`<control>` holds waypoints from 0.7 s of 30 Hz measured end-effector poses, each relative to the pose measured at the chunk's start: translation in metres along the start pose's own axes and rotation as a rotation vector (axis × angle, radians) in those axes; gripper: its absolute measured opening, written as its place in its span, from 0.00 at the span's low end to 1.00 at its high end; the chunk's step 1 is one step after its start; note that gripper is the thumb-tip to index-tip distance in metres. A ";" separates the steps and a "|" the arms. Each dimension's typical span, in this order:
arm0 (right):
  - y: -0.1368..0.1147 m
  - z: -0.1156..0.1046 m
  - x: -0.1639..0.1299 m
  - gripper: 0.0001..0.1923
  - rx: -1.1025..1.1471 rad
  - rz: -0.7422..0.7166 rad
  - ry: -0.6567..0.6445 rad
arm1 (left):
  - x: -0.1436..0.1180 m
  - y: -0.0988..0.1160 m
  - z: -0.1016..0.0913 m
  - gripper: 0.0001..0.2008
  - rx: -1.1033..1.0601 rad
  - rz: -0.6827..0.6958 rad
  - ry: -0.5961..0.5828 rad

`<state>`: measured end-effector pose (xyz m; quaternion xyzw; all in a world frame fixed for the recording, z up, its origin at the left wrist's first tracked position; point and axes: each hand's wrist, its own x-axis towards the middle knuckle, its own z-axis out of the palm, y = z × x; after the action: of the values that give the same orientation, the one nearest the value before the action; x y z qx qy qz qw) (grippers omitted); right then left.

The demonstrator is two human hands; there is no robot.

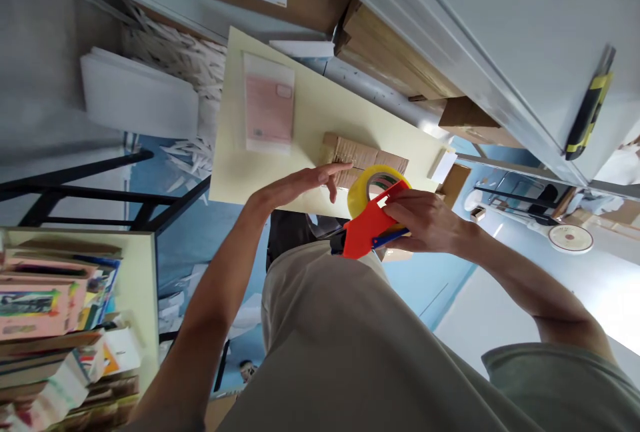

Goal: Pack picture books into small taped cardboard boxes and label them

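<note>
Closest is the person's pale clothing (325, 339). The right hand (420, 221) grips a red tape dispenser (367, 232) loaded with a yellow tape roll (357, 196). The left hand (305, 185) holds nothing, fingers extended at a closed cardboard box (364, 155), contents hidden; beyond them, leftward, a pink-and-white packet (270, 109) lies on the cream table (313, 102).

The carton (370, 151) sits on my desk (230, 175). Left of it lies a packet (270, 109); on my side of it is the tape dispenser (367, 229) in my right hand (423, 220); well to its right lies a box cutter (590, 109).
</note>
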<state>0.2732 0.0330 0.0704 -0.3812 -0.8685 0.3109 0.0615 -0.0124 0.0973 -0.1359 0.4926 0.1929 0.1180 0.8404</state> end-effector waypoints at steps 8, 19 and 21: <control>-0.011 -0.028 -0.020 0.23 -0.027 0.060 -0.008 | 0.000 0.008 -0.011 0.24 -0.065 -0.032 -0.079; -0.019 -0.052 -0.049 0.21 -0.074 0.147 -0.017 | -0.005 0.003 -0.003 0.22 -0.161 -0.005 0.001; -0.019 -0.051 -0.050 0.21 -0.064 0.158 -0.020 | -0.005 0.003 0.000 0.23 -0.211 0.014 0.049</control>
<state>0.3142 0.0133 0.1288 -0.4471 -0.8458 0.2907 0.0159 -0.0163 0.0967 -0.1320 0.3997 0.1963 0.1555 0.8818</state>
